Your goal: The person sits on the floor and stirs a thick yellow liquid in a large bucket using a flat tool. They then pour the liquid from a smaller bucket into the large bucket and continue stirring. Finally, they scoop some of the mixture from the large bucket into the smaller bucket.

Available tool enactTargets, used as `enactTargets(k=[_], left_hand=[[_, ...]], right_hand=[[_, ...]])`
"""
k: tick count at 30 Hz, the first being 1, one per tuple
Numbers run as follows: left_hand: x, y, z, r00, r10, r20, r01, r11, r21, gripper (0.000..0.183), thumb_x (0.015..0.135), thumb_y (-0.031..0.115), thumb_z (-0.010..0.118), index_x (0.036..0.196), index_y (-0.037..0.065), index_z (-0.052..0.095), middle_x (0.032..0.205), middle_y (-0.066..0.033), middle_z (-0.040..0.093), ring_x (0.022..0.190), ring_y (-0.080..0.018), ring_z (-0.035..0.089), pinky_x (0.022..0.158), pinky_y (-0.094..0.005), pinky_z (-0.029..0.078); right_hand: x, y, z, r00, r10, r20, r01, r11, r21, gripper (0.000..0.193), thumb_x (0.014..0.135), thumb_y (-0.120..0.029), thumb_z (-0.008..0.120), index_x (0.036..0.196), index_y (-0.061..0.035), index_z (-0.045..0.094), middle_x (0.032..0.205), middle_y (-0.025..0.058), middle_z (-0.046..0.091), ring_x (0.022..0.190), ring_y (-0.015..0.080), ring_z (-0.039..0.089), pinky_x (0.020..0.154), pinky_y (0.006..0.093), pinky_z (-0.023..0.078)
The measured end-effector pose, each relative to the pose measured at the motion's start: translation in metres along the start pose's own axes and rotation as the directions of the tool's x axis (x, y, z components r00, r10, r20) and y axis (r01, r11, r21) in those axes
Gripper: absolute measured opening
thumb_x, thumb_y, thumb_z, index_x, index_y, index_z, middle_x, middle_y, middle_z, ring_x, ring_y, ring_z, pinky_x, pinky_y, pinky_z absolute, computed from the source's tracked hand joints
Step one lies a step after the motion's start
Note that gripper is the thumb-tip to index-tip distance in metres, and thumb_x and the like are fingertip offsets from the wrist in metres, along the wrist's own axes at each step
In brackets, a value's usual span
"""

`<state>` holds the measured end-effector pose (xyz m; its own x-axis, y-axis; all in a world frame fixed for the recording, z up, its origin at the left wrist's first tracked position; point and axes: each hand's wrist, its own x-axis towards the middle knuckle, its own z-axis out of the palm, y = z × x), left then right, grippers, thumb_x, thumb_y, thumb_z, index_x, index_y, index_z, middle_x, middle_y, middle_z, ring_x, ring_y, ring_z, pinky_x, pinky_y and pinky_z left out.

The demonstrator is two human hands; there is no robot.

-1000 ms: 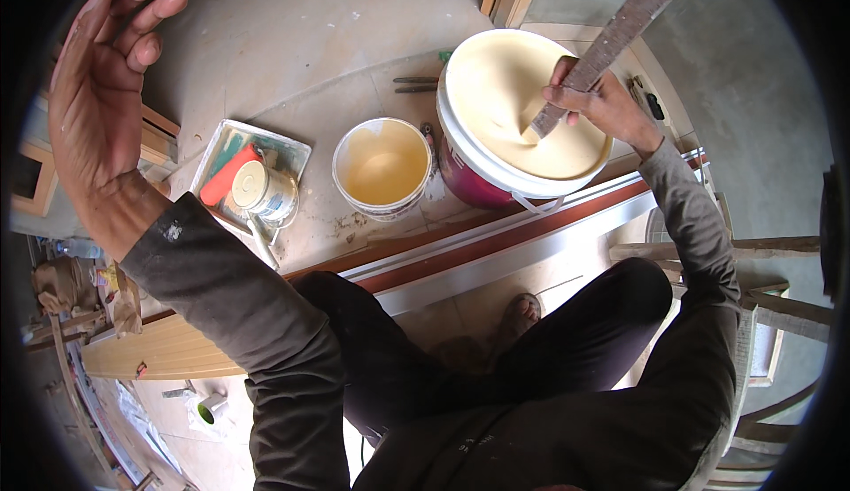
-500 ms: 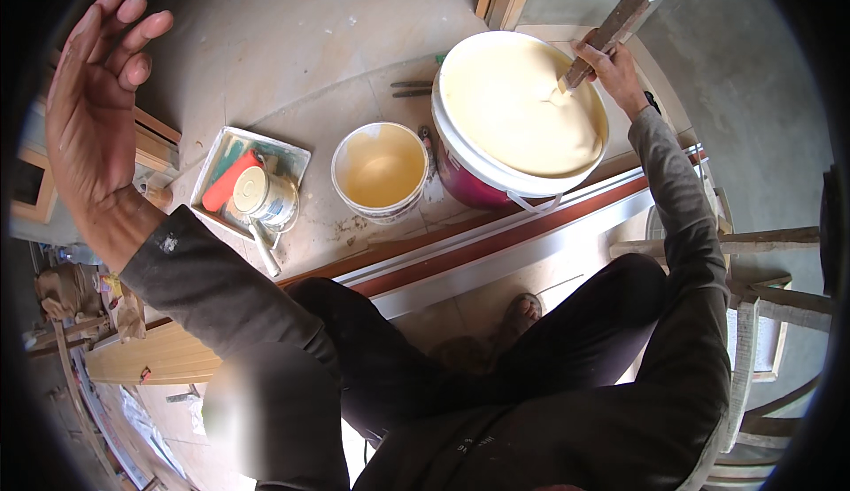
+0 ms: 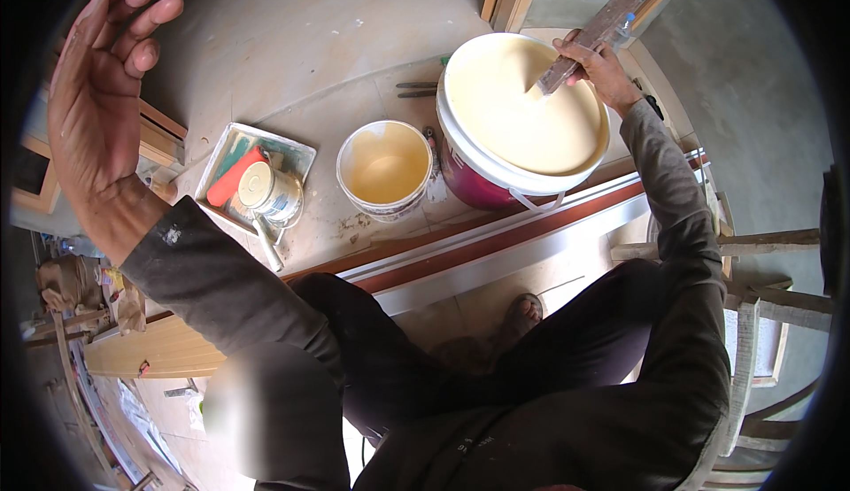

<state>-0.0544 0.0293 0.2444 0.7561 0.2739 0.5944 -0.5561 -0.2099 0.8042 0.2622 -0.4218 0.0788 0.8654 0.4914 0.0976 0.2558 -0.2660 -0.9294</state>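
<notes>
My right hand (image 3: 602, 68) is wrapped round a flat wooden stick (image 3: 611, 26), which slants down into a big bucket (image 3: 474, 177) with a white rim and a magenta side. Cream-coloured paint (image 3: 505, 115) fills this bucket nearly to the rim, and the stick's lower end is sunk in it. Raised at the far left, my left hand (image 3: 106, 110) holds nothing; its fingers are slightly curled and apart. A smaller white bucket (image 3: 384, 170) with some cream paint inside stands left of the big one.
Left of the small bucket lies a paint tray (image 3: 297, 159) with a red roller (image 3: 235, 179) and a small can (image 3: 266, 192). Two dark thin tools (image 3: 418, 90) lie behind the buckets. Long red-brown and white strips (image 3: 496, 239) run before my knees. Wooden framing (image 3: 753, 314) stands at right.
My right hand and the stick have shifted left across the big bucket, and the stick enters the paint further left. My left hand stays raised, nearly unmoved.
</notes>
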Motion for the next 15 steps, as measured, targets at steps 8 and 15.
enactTargets(k=[8, 15], left_hand=[[0.003, -0.01, 0.003, 1.0, -0.001, -0.017, 0.0, 0.999, -0.033, 0.04, 0.105, 0.021, 0.051, 0.13, -0.009, 0.056, 0.119, -0.0188, 0.066, 0.109, -0.0276, 0.068, 0.07, -0.0248, 0.048], [0.0, -0.002, 0.01, 0.998, 0.0, 0.061, 0.003, 0.998, -0.055, 0.039, 0.105, 0.022, 0.051, 0.13, -0.008, 0.057, 0.117, -0.0169, 0.067, 0.107, -0.0255, 0.068, 0.069, -0.0248, 0.047]], right_hand=[[-0.027, -0.085, -0.024, 0.974, -0.211, -0.084, 0.209, 0.977, -0.033, 0.031, 0.089, -0.034, 0.073, 0.097, -0.0049, 0.064, 0.079, 0.0043, 0.066, 0.067, 0.0105, 0.062, 0.057, 0.0225, 0.05], [-0.002, -0.103, 0.011, 0.93, -0.367, -0.004, 0.353, 0.898, -0.263, 0.033, 0.09, -0.039, 0.073, 0.097, -0.0077, 0.067, 0.079, 0.0026, 0.067, 0.068, 0.0104, 0.062, 0.063, 0.0259, 0.053]])
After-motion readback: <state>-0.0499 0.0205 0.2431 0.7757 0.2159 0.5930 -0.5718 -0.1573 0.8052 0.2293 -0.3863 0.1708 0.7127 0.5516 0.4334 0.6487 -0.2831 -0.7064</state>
